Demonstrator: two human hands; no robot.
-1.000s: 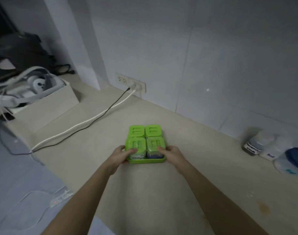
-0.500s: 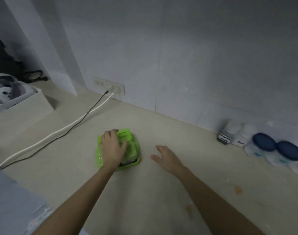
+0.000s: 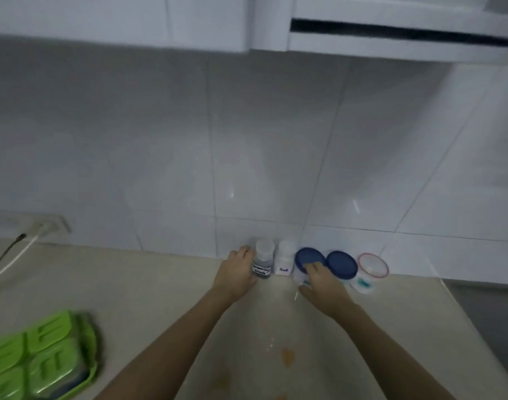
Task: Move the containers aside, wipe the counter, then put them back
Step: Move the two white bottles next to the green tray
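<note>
Green plastic sits at our far left: the lidded green caddy (image 3: pixel 42 359) lies on the pale worktop (image 3: pixel 148 284), well apart from both hands and low in our view. Moving rightward, two cables (image 3: pixel 13 252) run from a wall socket (image 3: pixel 45 226) along the tiled backsplash (image 3: pixel 247 168). The containers we mean to clear next stand in a row against that backsplash, and the row's long axis runs left to right, parallel to the wall. Our left hand (image 3: pixel 236 274) is at the row's left end, its grip curled against the side of the dark-filled labelled jar (image 3: pixel 263 262); we cannot tell whether the fingers have closed round it or only touch it. Just beside that stands the white salt jar (image 3: pixel 284 261), between our two hands. Our right hand (image 3: pixel 323 284) is laid over the first blue-lidded tub (image 3: pixel 309 259), fingers spread on the lid and thumb low in front of it, a wide grip that does not yet look closed. Further right come the second blue-lidded tub (image 3: pixel 342 264) and the clear red-rimmed tub (image 3: pixel 372 268), beyond the right hand and nearer to it than to the left. We judge the coming move to be a sweep along the row's axis, each hand taking its nearest container. An orange stain (image 3: pixel 287 356) marks the worktop in front of the row, between our forearms.
</note>
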